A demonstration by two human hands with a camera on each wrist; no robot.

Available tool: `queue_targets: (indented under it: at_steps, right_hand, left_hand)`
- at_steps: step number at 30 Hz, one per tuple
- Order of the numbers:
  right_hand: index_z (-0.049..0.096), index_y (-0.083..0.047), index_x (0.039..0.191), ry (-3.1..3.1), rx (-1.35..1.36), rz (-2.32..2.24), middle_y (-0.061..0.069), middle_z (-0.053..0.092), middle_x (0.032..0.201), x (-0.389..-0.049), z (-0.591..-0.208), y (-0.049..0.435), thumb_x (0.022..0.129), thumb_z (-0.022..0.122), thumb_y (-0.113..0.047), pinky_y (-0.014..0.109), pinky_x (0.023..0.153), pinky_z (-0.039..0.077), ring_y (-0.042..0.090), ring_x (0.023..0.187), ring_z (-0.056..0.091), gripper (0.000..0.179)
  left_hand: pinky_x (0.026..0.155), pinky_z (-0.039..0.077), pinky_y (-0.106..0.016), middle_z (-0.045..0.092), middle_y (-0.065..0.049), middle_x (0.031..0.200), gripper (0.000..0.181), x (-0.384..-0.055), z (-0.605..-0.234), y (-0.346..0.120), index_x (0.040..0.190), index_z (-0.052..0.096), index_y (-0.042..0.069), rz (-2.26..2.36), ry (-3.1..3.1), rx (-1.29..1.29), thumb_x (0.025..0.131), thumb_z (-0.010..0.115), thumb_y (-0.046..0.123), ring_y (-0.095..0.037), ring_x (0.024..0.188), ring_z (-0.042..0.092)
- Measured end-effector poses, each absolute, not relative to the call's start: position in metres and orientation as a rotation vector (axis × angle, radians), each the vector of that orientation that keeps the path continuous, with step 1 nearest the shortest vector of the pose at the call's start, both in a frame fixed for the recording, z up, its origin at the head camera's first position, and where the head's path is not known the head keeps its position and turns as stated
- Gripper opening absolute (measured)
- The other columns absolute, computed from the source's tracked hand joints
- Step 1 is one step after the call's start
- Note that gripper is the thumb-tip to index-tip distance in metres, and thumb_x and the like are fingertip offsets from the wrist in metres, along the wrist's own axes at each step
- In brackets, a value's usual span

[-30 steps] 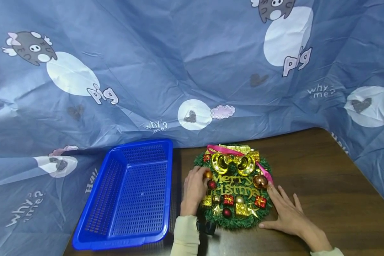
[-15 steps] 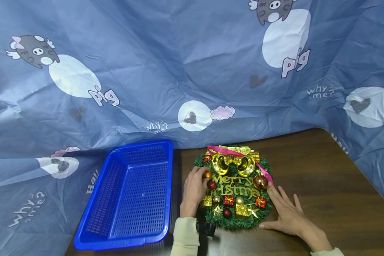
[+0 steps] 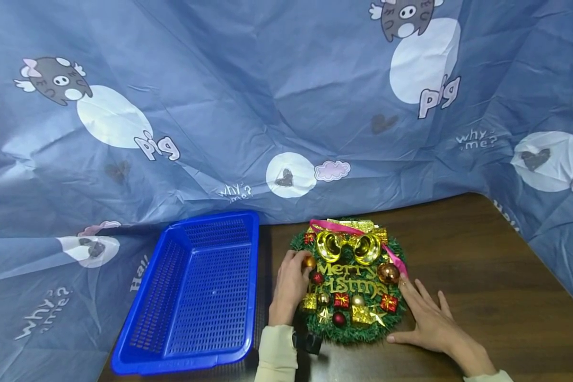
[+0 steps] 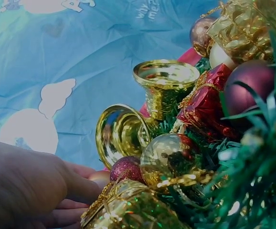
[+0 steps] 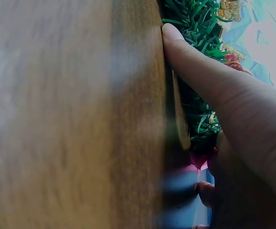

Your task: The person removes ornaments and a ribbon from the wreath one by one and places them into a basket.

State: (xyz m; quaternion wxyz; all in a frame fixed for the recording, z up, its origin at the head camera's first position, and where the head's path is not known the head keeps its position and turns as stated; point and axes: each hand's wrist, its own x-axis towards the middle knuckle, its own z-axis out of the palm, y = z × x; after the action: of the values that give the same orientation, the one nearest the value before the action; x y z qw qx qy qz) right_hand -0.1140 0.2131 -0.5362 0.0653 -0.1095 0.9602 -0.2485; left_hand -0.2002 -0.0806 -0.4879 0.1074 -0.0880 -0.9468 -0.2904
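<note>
A green Christmas wreath with gold "Merry Christmas" lettering lies on the table. It carries two gold bells, baubles, stars and small wrapped gift boxes. At its left side my left hand pinches an orange bauble between thumb and fingers. The left wrist view shows this bauble mostly hidden by the thumb, beside a glittery red bauble. My right hand rests with fingers spread at the wreath's right edge, its fingertips near a copper bauble and a pink ribbon.
A blue perforated plastic basket stands on the table left of the wreath, with nothing in it. The brown wooden table extends to the right. Behind hangs a blue cloth printed with pigs and hearts.
The head view has tilted slightly, so the scene sits a little lower. Both hands keep their places on the wreath, the left still at the orange bauble.
</note>
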Motion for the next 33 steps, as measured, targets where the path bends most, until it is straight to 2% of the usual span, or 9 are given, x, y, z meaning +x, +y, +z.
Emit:
queue_targets:
  at_steps: [19, 33]
  right_hand:
    - [0.014, -0.010, 0.154, 2.874, -0.334, -0.789, 0.010, 0.006, 0.161, -0.115, -0.538, 0.214, 0.060, 0.067, -0.076, 0.075, 0.104, -0.004, 0.046, 0.143, 0.010, 0.126]
    - [0.013, -0.009, 0.154, 2.860, -0.329, -0.818, 0.012, 0.006, 0.161, -0.113, -0.537, 0.213, 0.061, 0.068, -0.075, 0.073, 0.105, -0.010, 0.047, 0.143, 0.008, 0.126]
  left_hand:
    - [0.079, 0.055, -0.041, 0.060, -0.012, 0.109, 0.032, -0.195, -0.463, -0.084, 0.116, 0.065, 0.008, -0.947, -2.684, -0.304, 0.085, 0.070, 0.006, -0.028, 0.095, 0.064]
    - [0.080, 0.055, -0.039, 0.059, -0.009, 0.111, 0.033, -0.190, -0.439, -0.087, 0.118, 0.065, 0.013, -0.949, -2.666, -0.288, 0.086, 0.070, 0.008, -0.023, 0.097, 0.063]
